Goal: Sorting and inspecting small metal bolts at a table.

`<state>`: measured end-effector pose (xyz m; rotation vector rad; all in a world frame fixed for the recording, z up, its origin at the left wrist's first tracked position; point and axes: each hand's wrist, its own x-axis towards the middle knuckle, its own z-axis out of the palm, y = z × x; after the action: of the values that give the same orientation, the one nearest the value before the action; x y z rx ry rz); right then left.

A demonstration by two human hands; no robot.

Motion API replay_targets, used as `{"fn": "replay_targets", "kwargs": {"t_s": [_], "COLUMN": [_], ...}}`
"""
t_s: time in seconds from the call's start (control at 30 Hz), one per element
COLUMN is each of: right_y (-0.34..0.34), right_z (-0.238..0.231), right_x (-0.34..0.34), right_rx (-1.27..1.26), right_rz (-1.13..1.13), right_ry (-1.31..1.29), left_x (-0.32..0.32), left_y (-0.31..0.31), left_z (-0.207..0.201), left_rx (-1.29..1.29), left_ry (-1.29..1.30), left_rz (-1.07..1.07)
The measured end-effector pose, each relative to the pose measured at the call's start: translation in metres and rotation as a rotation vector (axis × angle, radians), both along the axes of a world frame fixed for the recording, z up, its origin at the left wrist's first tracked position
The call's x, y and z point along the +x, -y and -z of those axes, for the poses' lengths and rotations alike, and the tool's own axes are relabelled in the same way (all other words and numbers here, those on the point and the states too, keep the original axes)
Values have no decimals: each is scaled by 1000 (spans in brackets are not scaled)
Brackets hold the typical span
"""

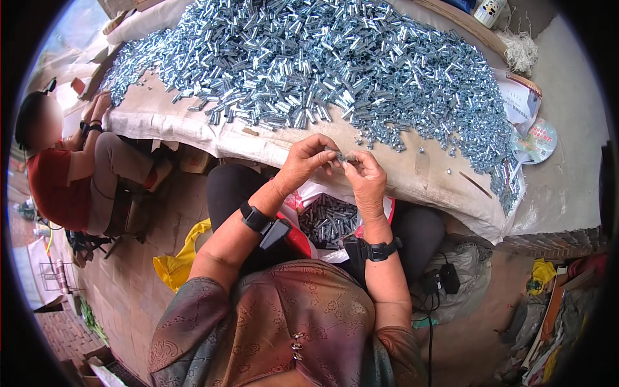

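In front of my chest, my left hand (311, 157) and my right hand (367, 179) meet just past the near edge of the table. Their thumbs and fingers are closed on a small grey metal piece (341, 157), mostly covered by the fingertips. Below them, between my legs, an open red and white bag (296, 240) holds many dark grey metal tubes (327, 220). Beyond my hands, a broad heap of shiny, bluish silver metal tubes (309, 64) spreads over the cloth-covered table, with shorter pieces (445, 129) towards the right.
A co-worker in a red top (61, 187) sits at the left with hands at the heap's edge. A round hand fan (536, 142) lies at the right. A yellow bag (182, 258) is beside me on the floor. Black adapters with cables (445, 277) lie at my right.
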<state>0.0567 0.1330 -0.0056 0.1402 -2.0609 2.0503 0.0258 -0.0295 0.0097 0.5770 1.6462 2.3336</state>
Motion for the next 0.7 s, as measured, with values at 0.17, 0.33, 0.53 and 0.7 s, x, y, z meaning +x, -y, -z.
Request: {"fn": "replay_targets", "kwargs": {"t_s": [0.17, 0.33, 0.53, 0.7], "right_y": [-3, -17, -23, -26], "right_z": [-7, -16, -8, 4], "right_x": [-3, 1, -9, -23], "right_rx": [679, 927, 1009, 1081], "right_rz": [13, 95, 260, 255], "right_ry": [-77, -175, -244, -283], "left_x": [-5, 4, 8, -19], "left_y": [-7, -23, -23, -4], "left_z": [12, -1, 0, 2], "left_rx": [-573, -889, -819, -604], "left_ry": [-463, -866, -702, -410], "left_rz": [-122, -167, -215, -378]}}
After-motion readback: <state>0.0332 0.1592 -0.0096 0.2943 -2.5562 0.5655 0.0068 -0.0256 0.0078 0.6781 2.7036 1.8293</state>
